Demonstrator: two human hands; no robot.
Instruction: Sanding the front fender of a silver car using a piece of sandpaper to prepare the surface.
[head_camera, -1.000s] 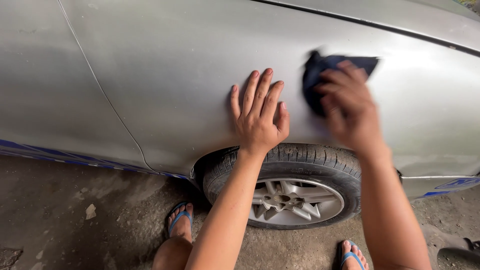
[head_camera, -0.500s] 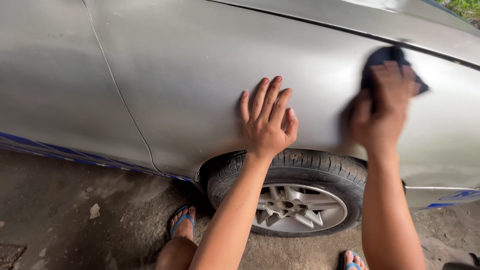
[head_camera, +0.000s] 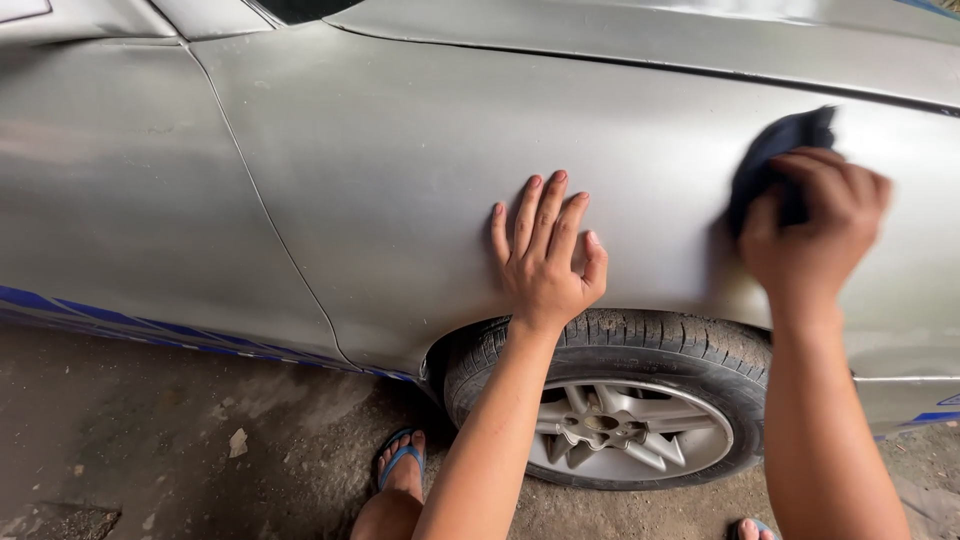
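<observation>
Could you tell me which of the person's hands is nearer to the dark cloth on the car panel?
The right. The right hand grips the dark cloth and presses it against the silver car panel. The left hand lies flat on the panel above the wheel, well apart from the cloth.

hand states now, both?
Left hand: open, flat on the car panel.
Right hand: closed on a dark cloth.

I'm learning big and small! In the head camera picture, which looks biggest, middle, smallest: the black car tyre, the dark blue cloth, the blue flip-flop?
1. Black rubber car tyre
2. Dark blue cloth, partly hidden by the right hand
3. Blue flip-flop; close to the cloth, so unsure.
</observation>
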